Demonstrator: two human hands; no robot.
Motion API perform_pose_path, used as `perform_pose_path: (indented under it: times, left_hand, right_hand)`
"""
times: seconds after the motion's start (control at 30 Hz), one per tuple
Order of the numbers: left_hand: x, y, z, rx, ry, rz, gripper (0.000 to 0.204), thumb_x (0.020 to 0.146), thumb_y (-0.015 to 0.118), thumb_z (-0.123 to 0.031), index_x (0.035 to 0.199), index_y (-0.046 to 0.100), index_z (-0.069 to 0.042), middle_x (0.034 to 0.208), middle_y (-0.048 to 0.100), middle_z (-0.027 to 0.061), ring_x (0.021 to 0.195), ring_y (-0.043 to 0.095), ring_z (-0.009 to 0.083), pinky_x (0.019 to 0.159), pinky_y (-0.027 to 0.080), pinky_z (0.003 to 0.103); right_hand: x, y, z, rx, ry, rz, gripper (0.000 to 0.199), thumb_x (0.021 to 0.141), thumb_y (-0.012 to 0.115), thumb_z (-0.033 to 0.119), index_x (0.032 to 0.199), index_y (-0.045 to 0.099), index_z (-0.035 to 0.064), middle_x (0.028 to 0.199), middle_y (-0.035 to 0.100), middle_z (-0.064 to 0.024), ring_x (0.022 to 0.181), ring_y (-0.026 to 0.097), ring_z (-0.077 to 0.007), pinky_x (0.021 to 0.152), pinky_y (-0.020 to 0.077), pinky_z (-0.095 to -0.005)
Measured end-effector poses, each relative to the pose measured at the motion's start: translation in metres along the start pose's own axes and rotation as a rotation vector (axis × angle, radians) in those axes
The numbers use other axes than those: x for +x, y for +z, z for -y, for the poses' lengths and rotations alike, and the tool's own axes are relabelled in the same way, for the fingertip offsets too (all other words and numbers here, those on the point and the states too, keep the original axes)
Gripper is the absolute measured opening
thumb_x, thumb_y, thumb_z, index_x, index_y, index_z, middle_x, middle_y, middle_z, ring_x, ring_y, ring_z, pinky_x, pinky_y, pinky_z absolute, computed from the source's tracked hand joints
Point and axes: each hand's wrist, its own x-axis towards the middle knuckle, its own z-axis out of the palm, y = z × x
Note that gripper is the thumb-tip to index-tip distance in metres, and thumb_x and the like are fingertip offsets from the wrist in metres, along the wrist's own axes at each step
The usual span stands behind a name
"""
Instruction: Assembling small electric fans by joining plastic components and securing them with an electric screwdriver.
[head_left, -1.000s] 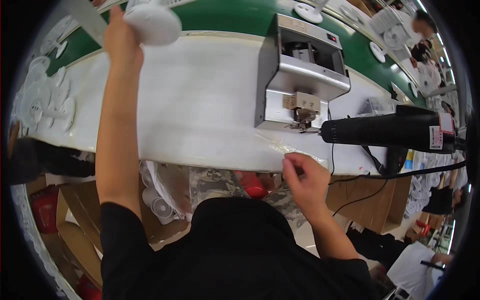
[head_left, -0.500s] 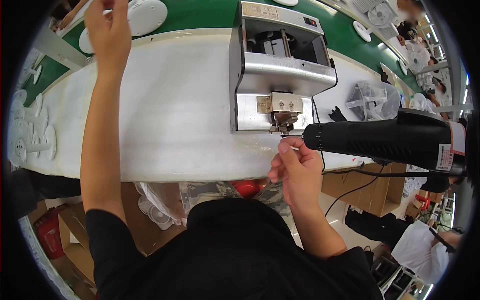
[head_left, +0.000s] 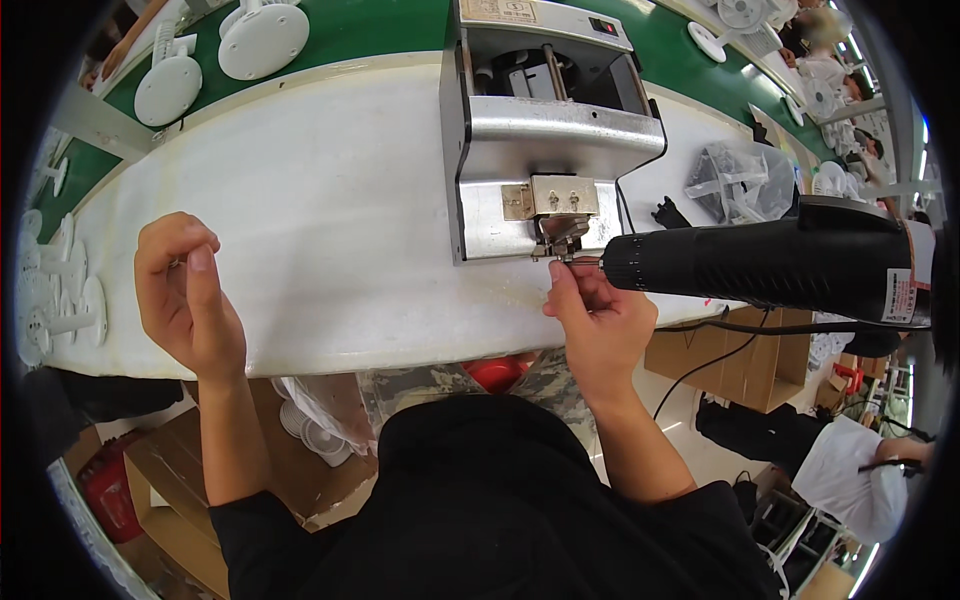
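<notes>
white bench (head_left: 330,240) | right hand (head_left: 598,325) fingers pinched at metal machine (head_left: 545,150) outlet | left hand (head_left: 185,295) loosely curled, empty

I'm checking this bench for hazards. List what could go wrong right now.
1. The right hand has its fingertips at the small metal outlet of the steel benchtop machine; they might get pinched.
2. The black heat gun has its nozzle right beside those fingers; if hot, it could burn them.
3. Its cord hangs off the bench edge and could snag.
</notes>
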Motion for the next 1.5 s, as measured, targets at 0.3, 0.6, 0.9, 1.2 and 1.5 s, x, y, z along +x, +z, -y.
perform_pose_path:
  times: [0.3,0.6,0.9,1.2,1.5]
  left_hand:
    - [-0.010,-0.012,-0.009,0.057,-0.099,0.066,0.014,0.084,0.051,-0.001,0.096,0.057,-0.002,0.092,0.055,0.0091,0.081,0.046,0.0183,0.076,0.040,0.028]
    - [0.022,-0.035,0.029,0.827,-0.370,0.294,0.052,0.087,0.062,-0.023,0.137,0.049,-0.013,0.145,0.043,0.0118,0.132,0.042,0.0291,0.105,0.039,0.038]
    - [0.105,-0.022,0.167,1.200,-0.428,0.041,0.098,0.077,0.063,-0.068,0.151,0.025,-0.014,0.156,0.016,0.0221,0.141,0.025,0.0385,0.109,0.034,0.044]
    - [0.135,0.000,0.221,1.172,-0.605,-0.057,0.088,0.080,0.063,-0.061,0.149,0.029,-0.017,0.154,0.020,0.0218,0.134,0.034,0.0412,0.104,0.038,0.046]
    - [0.133,0.046,0.165,0.663,0.021,0.095,0.049,0.086,0.059,-0.021,0.134,0.049,-0.017,0.134,0.049,0.0064,0.112,0.054,0.0260,0.091,0.047,0.036]
  right_hand:
    - [-0.003,-0.010,-0.006,-0.235,-0.147,0.054,0.010,0.085,0.064,0.004,0.086,0.063,-0.0052,0.061,0.061,-0.0059,0.051,0.055,-0.0109,0.050,0.0445,-0.0203]
    - [0.011,-0.081,0.015,0.155,0.144,-0.173,0.007,0.088,0.053,0.004,0.086,0.059,0.0022,0.062,0.054,-0.0034,0.053,0.048,-0.0103,0.050,0.0402,-0.0195]
    - [0.075,-0.089,0.004,0.276,-0.166,-0.330,0.007,0.092,0.055,0.012,0.095,0.058,0.0054,0.063,0.051,0.0018,0.051,0.042,-0.0056,0.047,0.0298,-0.0168]
    - [0.123,-0.068,0.046,0.278,-0.233,-0.090,0.008,0.084,0.065,0.005,0.092,0.065,0.0021,0.065,0.054,-0.0008,0.054,0.045,-0.0077,0.048,0.0349,-0.0197]
    - [0.130,-0.036,0.073,0.059,-0.348,0.113,0.024,0.086,0.063,0.005,0.110,0.063,-0.0003,0.074,0.055,-0.0012,0.063,0.046,-0.0082,0.057,0.0369,-0.0185]
